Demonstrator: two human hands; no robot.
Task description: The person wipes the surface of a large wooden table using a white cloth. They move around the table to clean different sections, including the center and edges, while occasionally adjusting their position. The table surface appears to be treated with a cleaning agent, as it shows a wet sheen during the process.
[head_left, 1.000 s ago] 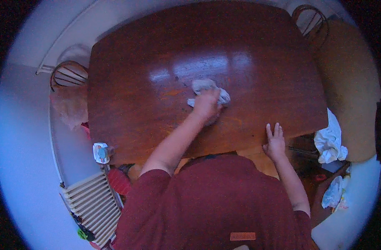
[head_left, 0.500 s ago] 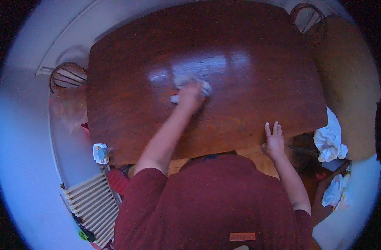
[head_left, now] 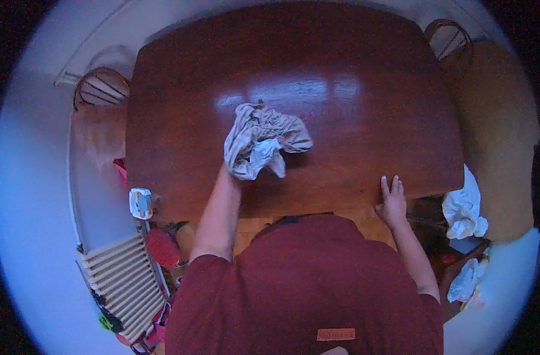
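Observation:
A crumpled grey-beige cloth [head_left: 246, 127] with a paler bluish part is raised over the dark reddish-brown wooden table [head_left: 341, 136], left of the middle. My left forearm [head_left: 218, 216] reaches up beneath it. The cloth drapes over my left hand and hides its fingers, but the hand carries the cloth's bunched weight. At the table's near edge, to the right, my right hand [head_left: 393, 204] rests with its fingers stretched out onto the tabletop, holding nothing.
Chairs with curved wooden backs stand at the far left [head_left: 101, 89] and far right [head_left: 450, 38]. A ribbed radiator [head_left: 125, 284] is at the lower left, beside a round red seat [head_left: 163, 247]. White cloth or plastic [head_left: 464, 207] hangs near the table's right corner.
The cloth was bunched under my left hand on the tabletop; now it is lifted, nearer to me, and spread over the hand. My right hand stays at the table's edge.

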